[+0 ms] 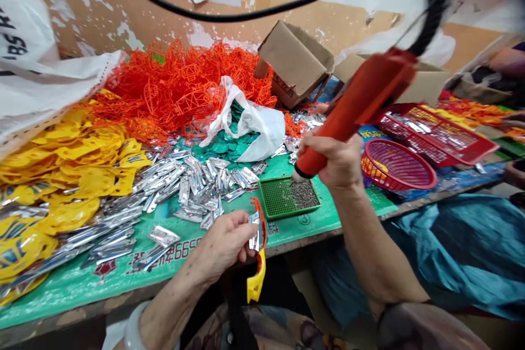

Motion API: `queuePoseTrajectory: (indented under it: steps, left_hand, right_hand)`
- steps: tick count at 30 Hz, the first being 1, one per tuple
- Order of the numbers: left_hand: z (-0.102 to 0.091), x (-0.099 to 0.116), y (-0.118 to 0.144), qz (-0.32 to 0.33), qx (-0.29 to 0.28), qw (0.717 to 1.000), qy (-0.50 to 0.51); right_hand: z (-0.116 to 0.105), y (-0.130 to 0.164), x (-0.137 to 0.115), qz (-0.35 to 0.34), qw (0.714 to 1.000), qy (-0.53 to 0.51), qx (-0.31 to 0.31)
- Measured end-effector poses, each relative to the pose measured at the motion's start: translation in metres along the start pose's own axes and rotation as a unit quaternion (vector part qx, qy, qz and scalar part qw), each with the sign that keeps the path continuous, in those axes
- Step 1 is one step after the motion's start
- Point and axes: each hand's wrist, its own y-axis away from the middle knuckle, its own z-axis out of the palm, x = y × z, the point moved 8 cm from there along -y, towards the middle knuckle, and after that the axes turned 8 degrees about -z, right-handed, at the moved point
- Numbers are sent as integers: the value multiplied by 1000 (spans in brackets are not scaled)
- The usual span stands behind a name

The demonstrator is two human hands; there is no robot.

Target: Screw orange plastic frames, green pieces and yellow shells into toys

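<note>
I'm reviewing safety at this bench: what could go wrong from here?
The red tool in the right grip has its tip close to the green tray; a bump might scatter the small metal pieces in it. The yellow-ended strip in the left grip juts past the table edge, so it could drop if that hold slips.

A green sheet [69, 294] with printed lettering covers much of the bench [82, 311]. On the left lie yellow plastic pieces [65, 153]; behind rises a tangled heap of orange-red plastic frames [164, 93]. Shiny silver parts [200, 180] are scattered in front, near teal plastic pieces [227, 147] and a green gridded tray [274, 197]. Farther right, a round purplish-red basket [404, 167] rests on blue sheeting [455, 183].
</note>
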Motion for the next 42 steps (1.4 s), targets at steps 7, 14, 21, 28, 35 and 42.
queuePoseTrajectory:
  steps: [7, 14, 21, 28, 35, 42]
  left_hand:
    - [3, -5, -3, 33, -33, 999, 20]
    - [3, -5, -3, 57, -30, 998, 26]
    - [7, -7, -5, 73, -38, 995, 49]
    - [9, -9, -5, 71, -43, 994, 65]
    - [10, -3, -1, 56, -40, 993, 95]
    - [14, -5, -2, 65, -49, 991, 107]
  right_hand:
    - [42, 36, -60, 49, 986, -129, -91]
    - [65, 67, -56, 97, 977, -148, -119]
    - [72, 71, -48, 106, 972, -158, -141]
    - [75, 72, -44, 114, 974, -139, -141]
    - [77, 72, -42, 121, 974, -102, -164]
    - [84, 74, -43, 143, 966, -101, -192]
